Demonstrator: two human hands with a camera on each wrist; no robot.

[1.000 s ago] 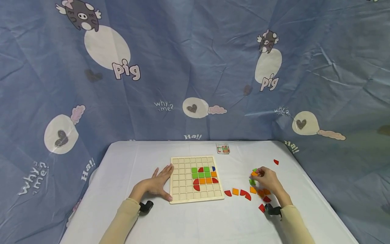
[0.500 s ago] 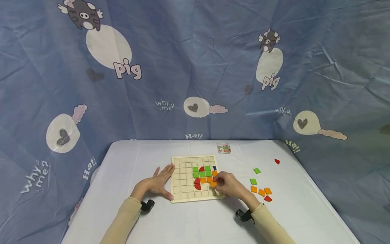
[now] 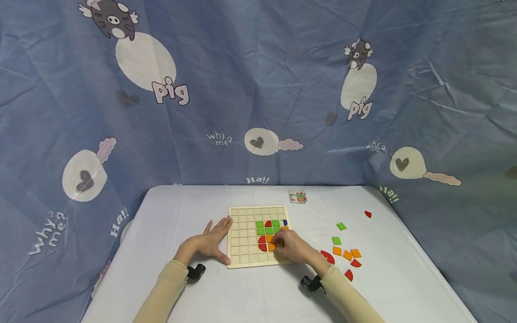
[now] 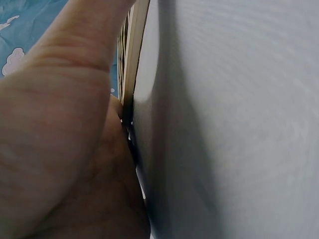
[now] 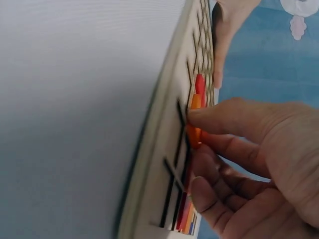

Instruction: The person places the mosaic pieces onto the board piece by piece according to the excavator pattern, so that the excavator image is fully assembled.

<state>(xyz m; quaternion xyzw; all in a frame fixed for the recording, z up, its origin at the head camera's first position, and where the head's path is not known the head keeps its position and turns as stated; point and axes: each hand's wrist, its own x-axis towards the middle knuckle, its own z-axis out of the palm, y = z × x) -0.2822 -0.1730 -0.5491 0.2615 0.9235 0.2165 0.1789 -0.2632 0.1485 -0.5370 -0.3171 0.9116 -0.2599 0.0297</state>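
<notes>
A pale wooden grid board (image 3: 242, 244) lies on the white table. My left hand (image 3: 207, 243) rests at its left edge, fingers and thumb spread against the frame; the left wrist view shows mostly the palm side and the board's edge (image 4: 133, 55). Over the board's lower right part, my right hand (image 3: 296, 247) pinches an orange square tile (image 5: 193, 135) between thumb and fingers, beside a red quarter-round tile (image 3: 262, 247). Green squares (image 3: 260, 224), red pieces and a blue piece (image 3: 285, 222) sit in the cells. My right hand hides several cells.
Right of the board lie loose green squares (image 3: 336, 241), orange squares (image 3: 348, 255) and red quarter-rounds (image 3: 349, 275). One red piece (image 3: 368, 214) lies farther off. A small patterned card (image 3: 297, 196) is behind the board. A blue printed cloth (image 3: 315, 170) hangs behind the table.
My right hand has carried an orange square from the loose tiles leftward to the board, then slightly farther left to a cell beside the red quarter-round. The left hand has stayed at the board's edge.
</notes>
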